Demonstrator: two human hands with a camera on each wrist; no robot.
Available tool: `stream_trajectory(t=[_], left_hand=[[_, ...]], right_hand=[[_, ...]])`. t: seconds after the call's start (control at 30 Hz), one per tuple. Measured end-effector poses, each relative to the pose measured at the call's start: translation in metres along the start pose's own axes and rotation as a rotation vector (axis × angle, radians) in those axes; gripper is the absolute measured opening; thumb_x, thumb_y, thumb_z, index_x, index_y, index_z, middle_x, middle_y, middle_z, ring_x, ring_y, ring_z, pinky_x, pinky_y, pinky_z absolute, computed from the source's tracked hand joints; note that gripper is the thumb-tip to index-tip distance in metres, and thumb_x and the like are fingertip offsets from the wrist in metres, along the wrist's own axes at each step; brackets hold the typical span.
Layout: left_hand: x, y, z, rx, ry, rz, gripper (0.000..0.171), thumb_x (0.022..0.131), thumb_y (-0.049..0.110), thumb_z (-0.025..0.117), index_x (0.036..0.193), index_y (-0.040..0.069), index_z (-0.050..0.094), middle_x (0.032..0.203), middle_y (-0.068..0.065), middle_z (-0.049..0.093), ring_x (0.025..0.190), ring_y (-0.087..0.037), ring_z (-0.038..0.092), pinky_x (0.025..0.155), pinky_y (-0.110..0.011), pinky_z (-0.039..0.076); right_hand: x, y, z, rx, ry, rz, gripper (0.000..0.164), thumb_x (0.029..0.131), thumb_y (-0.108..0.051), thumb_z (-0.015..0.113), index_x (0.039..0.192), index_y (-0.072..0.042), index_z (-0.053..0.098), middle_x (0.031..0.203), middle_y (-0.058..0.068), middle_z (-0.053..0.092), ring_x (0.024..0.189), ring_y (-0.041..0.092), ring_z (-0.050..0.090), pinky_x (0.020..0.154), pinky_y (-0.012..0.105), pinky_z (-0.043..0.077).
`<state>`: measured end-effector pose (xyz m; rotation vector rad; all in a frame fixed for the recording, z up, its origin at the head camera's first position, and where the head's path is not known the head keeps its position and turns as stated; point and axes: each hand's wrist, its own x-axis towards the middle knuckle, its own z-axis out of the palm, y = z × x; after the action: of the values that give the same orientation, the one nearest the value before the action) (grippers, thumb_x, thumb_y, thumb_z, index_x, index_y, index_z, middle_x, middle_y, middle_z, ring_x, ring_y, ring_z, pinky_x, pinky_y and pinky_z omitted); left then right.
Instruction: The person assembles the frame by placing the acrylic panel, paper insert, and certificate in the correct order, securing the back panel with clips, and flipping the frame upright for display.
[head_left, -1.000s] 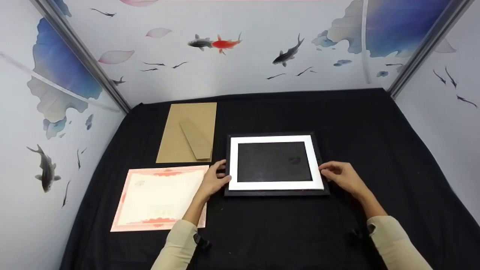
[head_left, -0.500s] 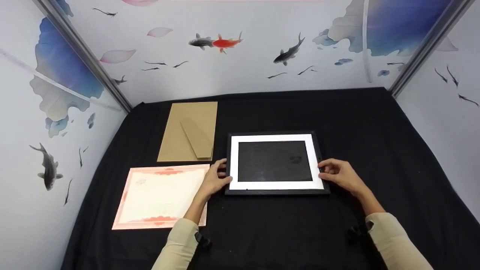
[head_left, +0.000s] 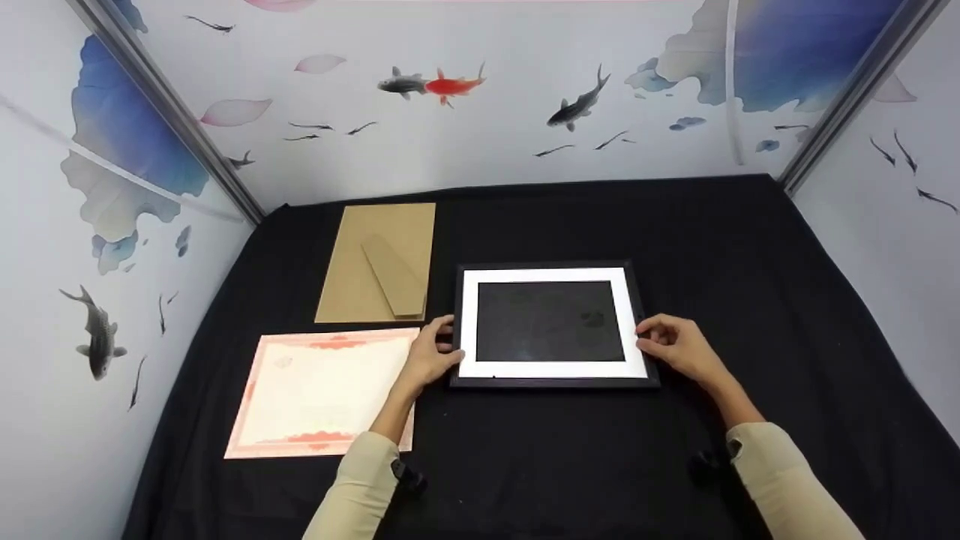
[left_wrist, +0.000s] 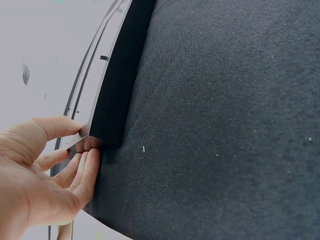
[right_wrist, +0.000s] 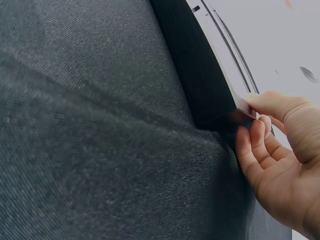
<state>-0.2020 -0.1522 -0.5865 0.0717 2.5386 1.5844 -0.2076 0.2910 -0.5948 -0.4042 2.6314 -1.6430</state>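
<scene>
A black picture frame [head_left: 555, 384] lies on the black cloth in the head view, with a white mat [head_left: 555, 369] inside it. A dark panel [head_left: 547, 322] shows through the mat's opening. At the frame's left side, my left hand [head_left: 431, 356] grips the edge, thumb on top and fingers against the outer side. My right hand [head_left: 682, 349] holds the right edge between thumb and fingers. Both wrist views show the thumb over a near corner of the frame; the left wrist view also shows a small dark tab [left_wrist: 104, 58] along its rim.
Left of the frame lies a sheet with a pink-red decorated border [head_left: 315, 390], partly behind my left forearm. Behind that sheet is a tan backing board [head_left: 337, 277] with a stand leg [head_left: 397, 281] on it. Printed white walls [head_left: 495, 150] enclose the cloth-covered table [head_left: 720, 247].
Both hands stay at the frame's sides, the right fingers shifting slightly along the edge. A small dark spot now shows at the mat's near edge. The head view has shifted a little.
</scene>
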Motion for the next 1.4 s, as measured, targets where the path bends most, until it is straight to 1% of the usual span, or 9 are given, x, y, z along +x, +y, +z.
stream_trajectory(t=[0.27,0.5,0.63,0.8,1.0,1.1,1.2,1.3,1.4], left_hand=[[0.001,-0.004,-0.008,-0.01,-0.005,0.036,0.063,0.086,-0.002,0.076,0.143,-0.004,0.05,0.13,-0.026,0.058,0.108,-0.043,0.063,0.087,-0.047,0.055],[-0.002,-0.011,-0.029,-0.095,0.026,0.072,0.055,0.087,0.001,0.078,0.137,-0.005,0.056,0.123,-0.024,0.063,0.103,-0.041,0.066,0.081,-0.042,0.057],[-0.007,-0.018,-0.047,-0.143,0.063,0.092,0.053,0.087,0.002,0.079,0.135,-0.007,0.058,0.12,-0.027,0.064,0.102,-0.042,0.066,0.074,-0.04,0.059],[-0.018,-0.029,-0.073,-0.175,0.124,0.057,0.051,0.086,0.001,0.079,0.133,-0.008,0.059,0.118,-0.028,0.065,0.101,-0.042,0.067,0.07,-0.041,0.059],[-0.036,-0.043,-0.107,-0.124,0.157,0.032,0.052,0.088,0.001,0.079,0.135,-0.006,0.058,0.12,-0.028,0.065,0.101,-0.041,0.068,0.069,-0.038,0.059],[-0.045,-0.049,-0.123,-0.111,0.169,0.03,0.053,0.088,0.0,0.078,0.136,-0.006,0.057,0.12,-0.028,0.064,0.101,-0.04,0.068,0.07,-0.031,0.058],[-0.055,-0.054,-0.136,-0.117,0.179,0.027,0.053,0.088,-0.001,0.078,0.137,-0.006,0.056,0.121,-0.029,0.063,0.102,-0.04,0.068,0.071,-0.03,0.058],[-0.064,-0.06,-0.149,-0.117,0.199,0.019,0.054,0.089,0.0,0.078,0.137,-0.007,0.056,0.121,-0.03,0.063,0.102,-0.041,0.068,0.072,-0.031,0.058],[-0.073,-0.067,-0.163,-0.067,0.23,-0.002,0.055,0.089,0.003,0.079,0.138,-0.006,0.056,0.122,-0.029,0.063,0.105,-0.043,0.066,0.074,-0.028,0.057]], right_hand=[[-0.007,-0.032,0.002,-0.044,0.005,-0.03,0.015,0.087,0.011,0.074,0.101,0.011,0.069,0.077,0.018,0.058,0.065,0.021,0.052,0.057,0.02,0.042],[-0.002,0.0,0.002,-0.045,0.028,-0.099,0.02,0.086,0.01,0.076,0.105,0.009,0.069,0.077,0.015,0.057,0.064,0.018,0.05,0.056,0.021,0.041],[-0.001,0.014,0.003,-0.036,0.042,-0.119,0.023,0.087,0.005,0.077,0.109,0.006,0.07,0.078,0.013,0.057,0.064,0.015,0.05,0.057,0.021,0.041],[-0.002,0.018,0.003,0.005,0.039,-0.1,0.023,0.089,0.0,0.078,0.11,0.003,0.07,0.08,0.011,0.057,0.066,0.015,0.052,0.058,0.021,0.043],[-0.003,0.018,0.003,0.028,0.046,-0.101,0.023,0.089,0.003,0.077,0.111,0.004,0.07,0.081,0.014,0.057,0.067,0.015,0.051,0.058,0.02,0.043],[-0.005,0.004,0.003,0.008,0.039,-0.108,0.024,0.088,0.006,0.076,0.111,0.008,0.068,0.081,0.017,0.057,0.067,0.018,0.052,0.059,0.021,0.043],[-0.005,0.003,0.002,-0.007,0.04,-0.109,0.025,0.088,0.008,0.075,0.111,0.01,0.067,0.082,0.019,0.057,0.068,0.019,0.052,0.059,0.021,0.043],[-0.004,0.014,0.003,-0.005,0.049,-0.109,0.024,0.088,0.006,0.076,0.111,0.007,0.069,0.082,0.016,0.058,0.067,0.017,0.052,0.059,0.02,0.043],[-0.003,0.019,0.003,0.008,0.045,-0.107,0.024,0.089,0.002,0.077,0.112,0.004,0.069,0.082,0.013,0.057,0.067,0.015,0.052,0.059,0.02,0.043]])
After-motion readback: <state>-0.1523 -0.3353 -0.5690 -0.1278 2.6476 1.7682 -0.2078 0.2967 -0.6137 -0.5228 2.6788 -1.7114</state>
